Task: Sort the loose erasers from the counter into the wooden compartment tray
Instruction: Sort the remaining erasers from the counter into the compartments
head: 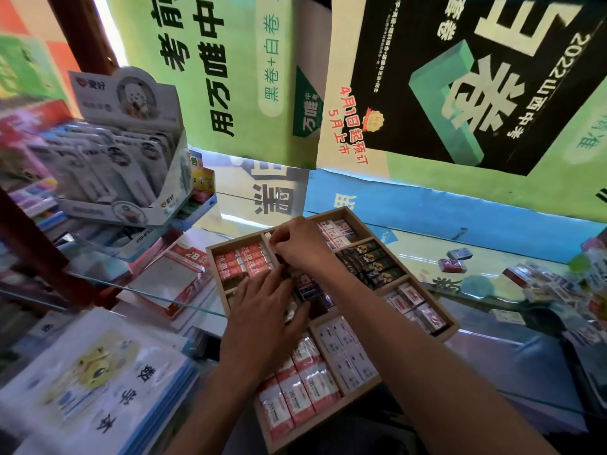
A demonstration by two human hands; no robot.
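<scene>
The wooden compartment tray (pixel 449 326) lies on the glass counter, its sections filled with red, black, blue and white wrapped erasers. My right hand (pixel 297 246) is over the tray's upper middle, its fingers curled and pinching a small white eraser (pixel 268 235) at a divider. My left hand (pixel 262 311) lies spread over the middle-left compartment, fingers pressing on the erasers there, which it mostly hides. Loose erasers (pixel 452 266) lie on the counter to the right, with a larger heap of loose erasers (pixel 545 287) near the right edge.
A cardboard display box (pixel 131 192) of stationery stands at the back left above red-and-white packs (pixel 184 274). Blue-edged notebooks (pixel 98 382) are stacked at the lower left. Large green and black posters (pixel 460 77) hang behind the counter.
</scene>
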